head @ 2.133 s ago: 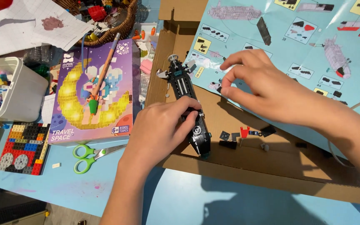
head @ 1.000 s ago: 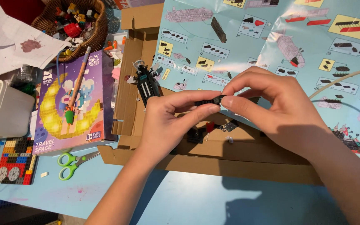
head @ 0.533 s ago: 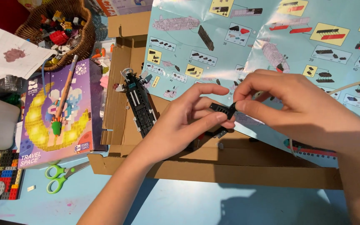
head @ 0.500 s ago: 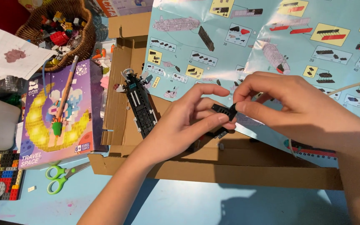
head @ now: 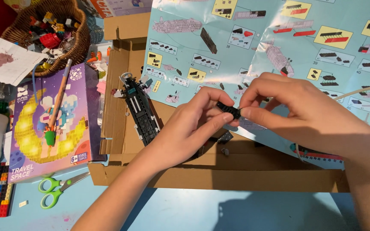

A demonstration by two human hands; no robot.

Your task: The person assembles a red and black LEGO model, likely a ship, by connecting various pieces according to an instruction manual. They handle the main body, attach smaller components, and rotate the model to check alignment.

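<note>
At far left, scissors (head: 54,191): green-handled, lying clear of the work.
Left of centre, black model (head: 140,112): loose in cardboard tray (head: 219,177); a wrist could knock it.
Centre, left hand (head: 189,128): fingertips pinched on small black piece (head: 229,110).
Right, right hand (head: 309,115): pinches the same piece; likely risk, it pops free among loose bits below.

The light blue table (head: 236,211) carries a flat cardboard tray (head: 219,177) just below the fingers (head: 219,122). Far left of the fingers lie green scissors (head: 54,190), a purple box (head: 50,124), and a wicker basket (head: 61,36).
</note>
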